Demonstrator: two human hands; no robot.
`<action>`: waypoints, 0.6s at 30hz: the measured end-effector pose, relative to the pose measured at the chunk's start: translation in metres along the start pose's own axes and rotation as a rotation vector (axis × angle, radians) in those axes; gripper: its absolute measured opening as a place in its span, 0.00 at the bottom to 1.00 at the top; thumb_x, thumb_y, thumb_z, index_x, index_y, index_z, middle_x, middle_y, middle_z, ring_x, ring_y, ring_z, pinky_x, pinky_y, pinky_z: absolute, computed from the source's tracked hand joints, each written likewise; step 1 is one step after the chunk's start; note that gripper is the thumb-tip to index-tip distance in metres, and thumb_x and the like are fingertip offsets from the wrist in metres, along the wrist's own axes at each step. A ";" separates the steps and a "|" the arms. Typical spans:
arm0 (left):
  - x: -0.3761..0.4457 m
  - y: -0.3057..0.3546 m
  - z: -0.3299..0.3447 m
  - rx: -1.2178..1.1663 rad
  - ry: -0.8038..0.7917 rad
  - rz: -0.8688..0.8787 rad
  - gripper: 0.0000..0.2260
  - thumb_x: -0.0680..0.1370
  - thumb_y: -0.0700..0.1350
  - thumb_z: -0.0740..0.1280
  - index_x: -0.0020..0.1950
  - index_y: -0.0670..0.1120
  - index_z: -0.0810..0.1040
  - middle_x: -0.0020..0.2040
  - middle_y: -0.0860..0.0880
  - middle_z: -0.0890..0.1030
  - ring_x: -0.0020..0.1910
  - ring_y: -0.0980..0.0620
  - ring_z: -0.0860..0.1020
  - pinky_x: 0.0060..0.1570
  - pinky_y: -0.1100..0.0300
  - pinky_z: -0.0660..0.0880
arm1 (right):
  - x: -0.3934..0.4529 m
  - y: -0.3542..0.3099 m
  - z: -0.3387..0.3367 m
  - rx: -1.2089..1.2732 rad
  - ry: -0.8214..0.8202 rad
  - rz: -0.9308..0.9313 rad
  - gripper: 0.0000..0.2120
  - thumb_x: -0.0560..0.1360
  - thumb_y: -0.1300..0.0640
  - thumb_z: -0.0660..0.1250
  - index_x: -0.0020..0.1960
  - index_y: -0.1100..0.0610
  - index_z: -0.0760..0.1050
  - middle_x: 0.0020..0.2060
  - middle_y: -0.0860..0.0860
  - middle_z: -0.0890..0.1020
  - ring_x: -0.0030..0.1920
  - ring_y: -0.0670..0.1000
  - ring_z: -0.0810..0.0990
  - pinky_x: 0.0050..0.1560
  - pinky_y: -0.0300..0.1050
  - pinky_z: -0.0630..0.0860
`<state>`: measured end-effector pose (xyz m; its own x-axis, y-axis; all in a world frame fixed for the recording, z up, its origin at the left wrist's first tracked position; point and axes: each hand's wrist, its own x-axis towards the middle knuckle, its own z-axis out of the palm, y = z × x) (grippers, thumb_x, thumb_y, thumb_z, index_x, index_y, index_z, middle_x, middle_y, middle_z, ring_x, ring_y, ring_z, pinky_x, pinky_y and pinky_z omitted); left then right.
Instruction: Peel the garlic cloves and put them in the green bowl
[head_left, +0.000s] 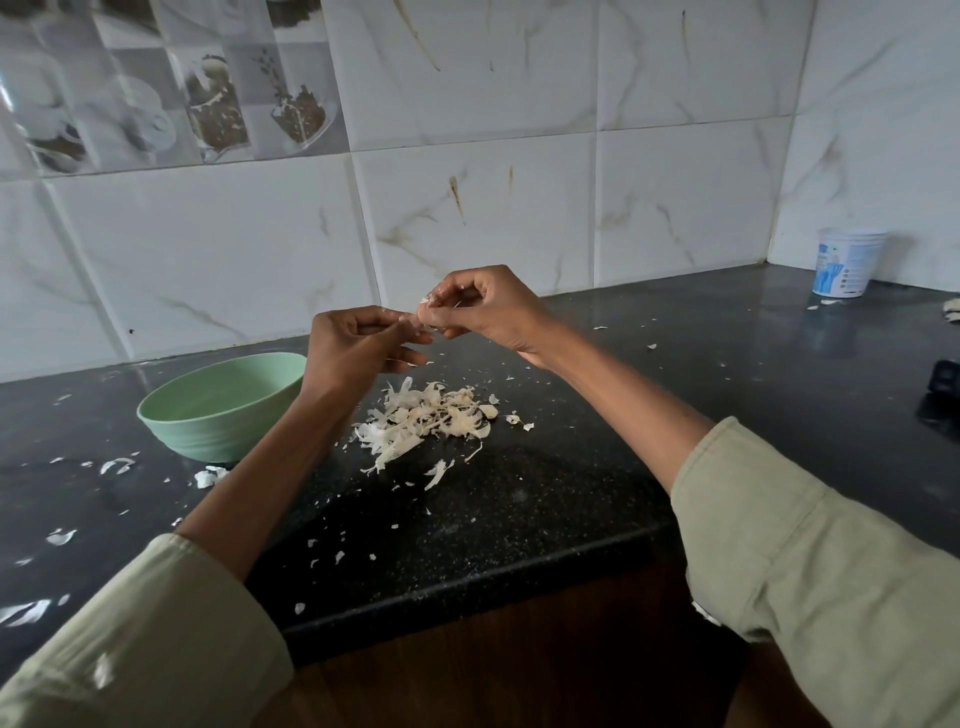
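Head view: both hands are raised above the black bench (545, 499), meeting fingertip to fingertip. Right hand (483, 306) pinches a small garlic clove (427, 306) between curled fingers; left hand (358, 343) pinches at the same clove from the other side. Below them lies a pile of peels (426, 421). Green bowl (218, 410) stands left of the pile, just beside the left forearm. White cup (847, 262) sits far right by the wall.
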<state>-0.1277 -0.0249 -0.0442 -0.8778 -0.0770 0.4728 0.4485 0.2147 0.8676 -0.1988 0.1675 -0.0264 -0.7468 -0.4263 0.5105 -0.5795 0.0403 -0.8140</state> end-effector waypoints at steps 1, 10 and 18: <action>0.000 0.000 0.000 -0.005 0.006 -0.001 0.12 0.79 0.46 0.75 0.55 0.37 0.85 0.47 0.43 0.89 0.40 0.46 0.87 0.38 0.63 0.81 | 0.000 0.001 0.000 0.006 -0.003 -0.004 0.11 0.74 0.62 0.78 0.53 0.67 0.83 0.45 0.58 0.84 0.45 0.51 0.83 0.48 0.43 0.83; 0.002 -0.003 0.000 -0.102 -0.011 -0.022 0.06 0.81 0.41 0.72 0.47 0.40 0.85 0.46 0.39 0.88 0.39 0.49 0.84 0.38 0.64 0.79 | 0.001 0.002 0.001 0.251 -0.110 0.070 0.09 0.77 0.68 0.72 0.57 0.65 0.80 0.46 0.54 0.81 0.48 0.49 0.80 0.47 0.40 0.81; 0.002 -0.002 0.006 -0.062 -0.004 -0.050 0.06 0.83 0.41 0.69 0.49 0.42 0.83 0.43 0.44 0.87 0.40 0.49 0.84 0.38 0.62 0.80 | 0.003 0.006 0.002 0.286 -0.093 0.105 0.13 0.77 0.68 0.72 0.60 0.70 0.78 0.50 0.60 0.80 0.49 0.53 0.81 0.47 0.39 0.82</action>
<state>-0.1312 -0.0196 -0.0458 -0.8999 -0.0822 0.4284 0.4137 0.1501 0.8979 -0.2038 0.1649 -0.0300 -0.7571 -0.5144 0.4028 -0.3754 -0.1621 -0.9126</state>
